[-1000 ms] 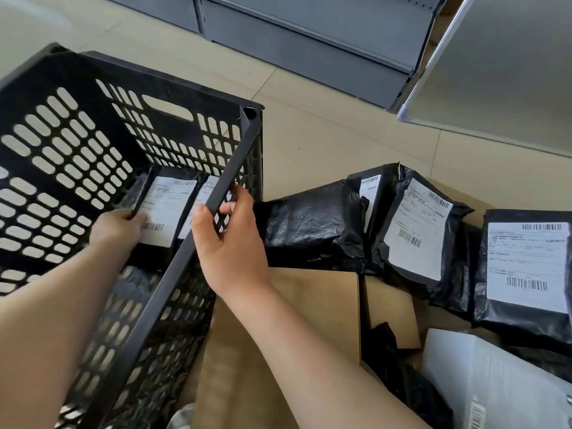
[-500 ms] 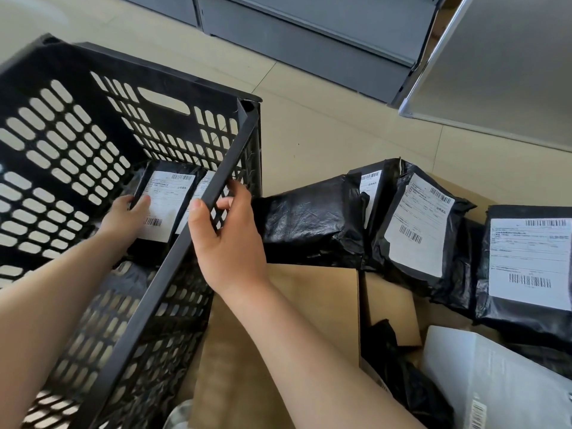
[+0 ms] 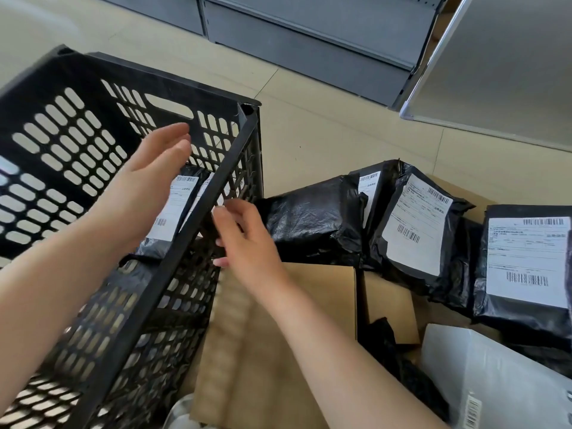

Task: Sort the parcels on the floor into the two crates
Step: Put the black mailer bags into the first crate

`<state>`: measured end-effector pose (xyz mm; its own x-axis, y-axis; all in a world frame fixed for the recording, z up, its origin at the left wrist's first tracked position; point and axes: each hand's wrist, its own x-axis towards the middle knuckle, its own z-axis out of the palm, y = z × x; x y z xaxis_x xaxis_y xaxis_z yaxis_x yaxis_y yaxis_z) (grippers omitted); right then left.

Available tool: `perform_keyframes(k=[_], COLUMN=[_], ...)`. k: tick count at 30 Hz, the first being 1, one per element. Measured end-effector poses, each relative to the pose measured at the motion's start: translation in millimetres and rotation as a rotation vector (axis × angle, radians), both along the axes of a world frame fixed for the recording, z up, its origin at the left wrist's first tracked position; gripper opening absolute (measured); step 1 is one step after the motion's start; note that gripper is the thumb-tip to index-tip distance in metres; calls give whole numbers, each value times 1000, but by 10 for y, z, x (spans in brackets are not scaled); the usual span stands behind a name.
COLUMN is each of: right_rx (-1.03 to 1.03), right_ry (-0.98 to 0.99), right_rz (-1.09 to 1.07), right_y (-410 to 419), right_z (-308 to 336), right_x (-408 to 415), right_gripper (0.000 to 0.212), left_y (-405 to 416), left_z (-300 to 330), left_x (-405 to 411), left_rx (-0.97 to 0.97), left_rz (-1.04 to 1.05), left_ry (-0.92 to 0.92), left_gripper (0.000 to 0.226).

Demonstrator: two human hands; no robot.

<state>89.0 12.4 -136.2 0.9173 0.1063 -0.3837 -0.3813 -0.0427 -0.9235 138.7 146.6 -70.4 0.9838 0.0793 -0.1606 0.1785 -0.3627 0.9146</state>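
Right now the black perforated plastic crate [image 3: 93,144] fills the left of the head view, standing on the pale tiled floor [image 3: 325,125]. Inside the crate, against its right wall, black plastic mailer parcels with white labels [image 3: 173,209] stand on edge. The left hand [image 3: 154,178] hovers over the crate's open top, above those parcels; its fingers [image 3: 176,140] are straight and loosely together, holding nothing. The right hand [image 3: 247,239] is just outside the crate's right wall, below its rim; its fingers [image 3: 223,212] are loosely bent at the wall's mesh, and whether they touch it cannot be told, since the hand is blurred. It holds no parcel.

To the right of the crate, more black mailer parcels lie on the floor: a crumpled one with no label showing [image 3: 312,227] nearest the crate, a labelled one [image 3: 414,224] leaning beyond it, and a larger labelled one [image 3: 526,264] farthest from the crate at the frame's right edge. Flattened brown cardboard [image 3: 309,305] lies beside the crate's right wall, under the right forearm. A white plastic mailer [image 3: 495,376] lies well right of the crate, low in the frame. Grey metal shelving [image 3: 309,32] stands beyond the crate.
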Motion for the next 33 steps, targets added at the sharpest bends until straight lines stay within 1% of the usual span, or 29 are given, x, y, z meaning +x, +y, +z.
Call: perform_keyframes(k=[2,3,4,6,8,10,13,15,17,19,20,23,26,28,30,33], right_rx=[-72,-136,-210,-408,-629,-751,-915,-988,-1021,-983,-950,-916,-915,-936,-940,-893], right_ry=[-53,-100,-147,-211,-215,-214,-339,-383,-363,-301,-265,-190,-159,-134,-162,-217], right_rz=[-12,-27,-52,-109,-148,-125,-26,-25,-48,-82,-106,-165,-116,-64,-62,-80], right_y=[-212,-336,-469,-741,-999,-1168,-1246,-1283,-1328,-1373,-1397,-1458,-1539,-1590,-1638,-1645], right_z=[-43,-73,-98,-126,-171,-221,-281,-300,-340,-375,-384,-388,-431,-457,-478,-480], right_x=[-28,-38,-38,-12,12,20,-6,9,31,36,33,-15,-58,-65,-59,-74], right_gripper=[36,32,31,38,46,48,44,48,59,68,69,59,49,32,15,19], left_y=[-134,-193,-250,-356,-478,-618,-779,-859,-925,-956,-963,-951,-949,-951,-955,-967], left_z=[148,203,246,297,261,180,-42,-198,-308,-419,-476,-640,-780,-860,-939,-1011], left_x=[-117,-168,-225,-342,-447,-540,-635,-660,-630,-564,-534,-501,-522,-539,-548,-571], left_rx=[95,162,235,352,400,446,590,653,652,644,636,573,532,540,560,551], left_rz=[-85,-128,-175,-257,-333,-406,-459,-452,-432,-422,-418,-392,-365,-361,-367,-372], left_ry=[-37,-62,-98,-170,-223,-194,-102,-95,-42,2,13,89,137,141,149,171], left_gripper=[39,43,47,51,53,57,70,68,68,69,69,68,67,67,68,69])
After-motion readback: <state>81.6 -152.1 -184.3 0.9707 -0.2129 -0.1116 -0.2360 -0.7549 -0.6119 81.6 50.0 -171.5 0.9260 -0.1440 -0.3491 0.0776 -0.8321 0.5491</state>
